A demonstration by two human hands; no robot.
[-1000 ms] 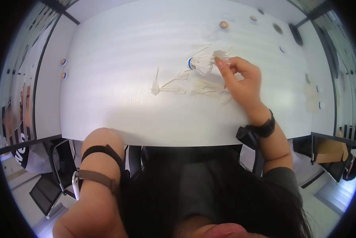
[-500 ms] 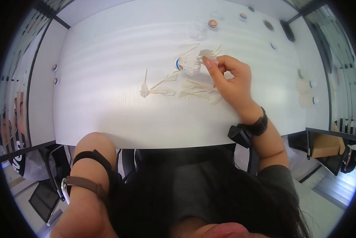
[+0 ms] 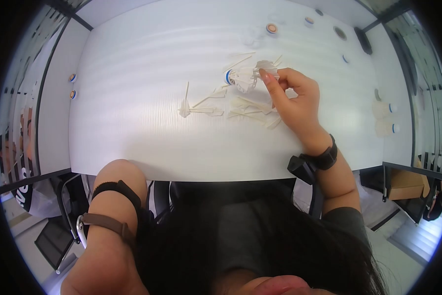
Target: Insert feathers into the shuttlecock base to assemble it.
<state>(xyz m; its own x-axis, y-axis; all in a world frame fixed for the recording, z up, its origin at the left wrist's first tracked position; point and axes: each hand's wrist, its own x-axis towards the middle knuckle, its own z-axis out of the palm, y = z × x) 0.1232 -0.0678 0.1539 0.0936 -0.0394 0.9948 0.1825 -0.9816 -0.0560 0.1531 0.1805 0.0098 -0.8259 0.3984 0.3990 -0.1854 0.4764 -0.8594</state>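
A white feather shuttlecock with a blue-banded base [image 3: 239, 78] lies on its side on the white counter [image 3: 132, 108], toward its far edge, base pointing left. The right hand [image 3: 295, 101] comes in from the shuttlecock's right, thumb and fingertips [image 3: 266, 76] pinched together on its feather end. That hand's wrist wears a black band [image 3: 325, 158]. Just nearer than the shuttlecock lies a scatter of loose white feathers [image 3: 253, 107], some crossing one another, and a few more loose feathers [image 3: 201, 109] lie to its near left. Beyond the shuttlecock, at the far edge, sits a small round orange-centred disc [image 3: 271, 28]. Well to its right are two pale blue-tipped pieces [image 3: 385, 118], too small to make out. The left forearm [image 3: 112, 216], strapped in brown and black, hangs below the near edge. The left hand is out of the picture, so its state cannot be told.
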